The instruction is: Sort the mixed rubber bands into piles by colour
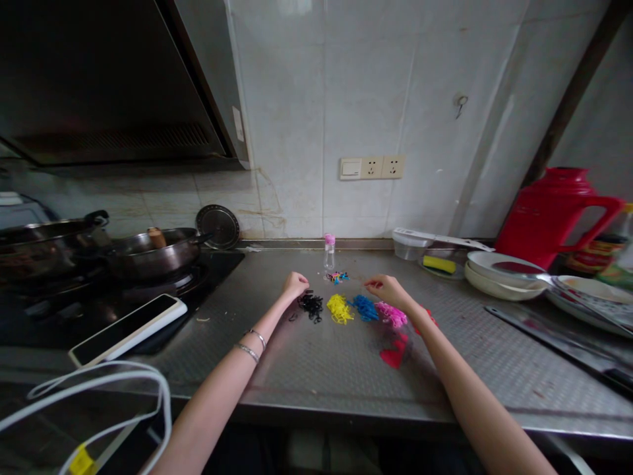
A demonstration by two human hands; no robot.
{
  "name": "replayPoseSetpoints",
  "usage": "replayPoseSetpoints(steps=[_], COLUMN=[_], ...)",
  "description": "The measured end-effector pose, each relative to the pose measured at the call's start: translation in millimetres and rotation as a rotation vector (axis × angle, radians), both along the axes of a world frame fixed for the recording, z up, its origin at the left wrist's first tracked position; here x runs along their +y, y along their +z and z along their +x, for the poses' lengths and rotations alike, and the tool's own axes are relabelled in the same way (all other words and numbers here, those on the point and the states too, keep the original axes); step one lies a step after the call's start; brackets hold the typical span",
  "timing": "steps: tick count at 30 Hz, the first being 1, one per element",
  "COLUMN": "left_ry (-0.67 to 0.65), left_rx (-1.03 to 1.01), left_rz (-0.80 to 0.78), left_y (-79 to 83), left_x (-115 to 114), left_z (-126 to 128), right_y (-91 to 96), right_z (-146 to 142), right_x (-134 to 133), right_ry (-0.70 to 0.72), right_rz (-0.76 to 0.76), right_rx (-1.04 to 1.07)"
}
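On a steel counter [346,369] lie small piles of tiny elastic bands: black [311,306], yellow [339,309], blue [366,307] and pink [391,315]. A little mixed-colour heap [337,277] sits behind them beside a small clear bottle with a pink cap [329,252]. My left hand [295,285] is curled closed just above the black pile; what it pinches is too small to see. My right hand [387,289] is closed in a pinch above the pink pile, near the mixed heap. A red piece [394,356] lies under my right forearm.
A stove with two pans [148,254] is at the left, a phone [129,328] and white cable [99,389] in front of it. At the right are stacked plates [504,274], a sponge [439,264], a clear box [410,243], a red thermos jug [554,214] and a knife [558,346].
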State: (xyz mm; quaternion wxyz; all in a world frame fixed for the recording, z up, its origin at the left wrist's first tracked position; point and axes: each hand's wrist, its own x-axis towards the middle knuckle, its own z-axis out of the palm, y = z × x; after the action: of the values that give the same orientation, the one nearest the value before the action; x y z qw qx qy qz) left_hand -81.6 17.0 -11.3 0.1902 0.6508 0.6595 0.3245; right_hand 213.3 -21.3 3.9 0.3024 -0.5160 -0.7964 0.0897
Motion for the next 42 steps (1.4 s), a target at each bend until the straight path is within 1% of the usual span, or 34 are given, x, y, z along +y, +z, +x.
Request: replayPoseSetpoints(steps=[2, 6, 11, 13, 17, 20, 28, 32, 36, 38, 42], left_ry=[-0.002, -0.045, -0.026, -0.04, -0.117, -0.132, -0.107, -0.119, -0.142, -0.191, -0.383], left_rx=[0.038, 0.122, 0.218, 0.265, 0.377, 0.426, 0.443, 0.452, 0.43, 0.395, 0.252], left_rz=[-0.004, 0.024, 0.098, 0.133, 0.187, 0.218, 0.225, 0.25, 0.275, 0.281, 0.216], left_y=[-2.0, -4.7, -7.1, -6.8, -4.0, -2.2, -5.4, -8.1, -3.9, 1.3, 13.0], left_x=[5, 14, 26, 27, 25, 23, 30, 30, 27, 24, 13], left_z=[5, 19, 36, 42, 52, 56, 58, 55, 50, 47, 43], right_y=[0.7, 1.3, -2.5, -3.5, -3.2, -2.3, -3.6, -3.9, -3.8, -4.1, -5.2], right_z=[2, 2, -1, -3, -5, -6, -6, -6, -6, -5, -5], right_x=[-2, -5, -4, -4, -5, -5, -5, -5, -5, -4, -1], right_ry=[-0.01, -0.015, 0.003, 0.012, 0.026, 0.031, 0.024, 0.02, 0.038, 0.041, 0.031], right_rz=[0.021, 0.063, 0.064, 0.054, 0.042, 0.029, 0.02, 0.026, 0.026, 0.028, 0.032], right_rx=[-0.032, -0.072, -0.059, -0.063, -0.083, -0.086, -0.102, -0.111, -0.116, -0.108, -0.106])
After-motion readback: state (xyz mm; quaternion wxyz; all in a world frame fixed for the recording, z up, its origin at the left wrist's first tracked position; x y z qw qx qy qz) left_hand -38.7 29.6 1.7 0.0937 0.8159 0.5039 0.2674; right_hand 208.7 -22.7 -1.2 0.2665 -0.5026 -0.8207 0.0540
